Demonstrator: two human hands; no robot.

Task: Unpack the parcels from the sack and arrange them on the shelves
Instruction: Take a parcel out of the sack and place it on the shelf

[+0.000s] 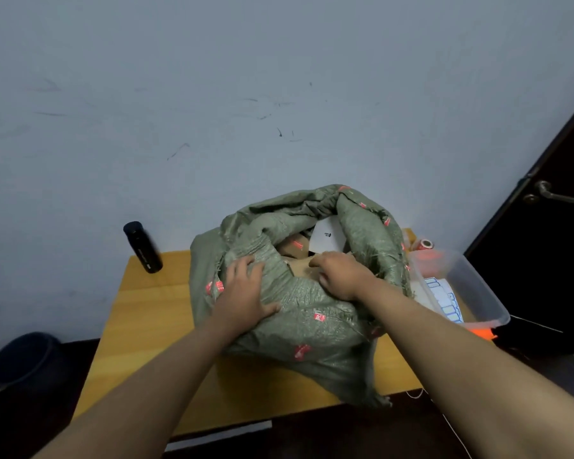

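Both hands are on the green woven sack (pixel 312 306), which sits on the yellow wooden bench (pixel 146 313) against the pale wall (pixel 246 77). The left hand (pixel 246 293) lies on the near left side of the sack's rolled rim, with the fingers spread and pressed flat on the fabric and the thumb stretched to the right. It does not grip anything. The right hand (pixel 342 273) is at the mouth of the sack, with the fingers curled down over the edge of a brown cardboard parcel (pixel 304 268) that lies just inside the opening; it seems to hold this parcel, but the fingertips are partly hidden.

The sack is open at the top and its rim is folded outwards. Inside it, behind the hands, a white parcel (pixel 327 238) stands tilted, and another brown box (pixel 294 246) with red tape lies to its left.

On the bench, well apart to the left of the sack, a black bottle (pixel 142 246) stands close to the wall. Just beside the sack on the right is a clear plastic tub (pixel 478 286) with sheets of labels and orange things in it. A dark door (pixel 550 193) with a metal handle is at the far right, and a dark round bin (pixel 24 359) stands on the floor at the lower left.
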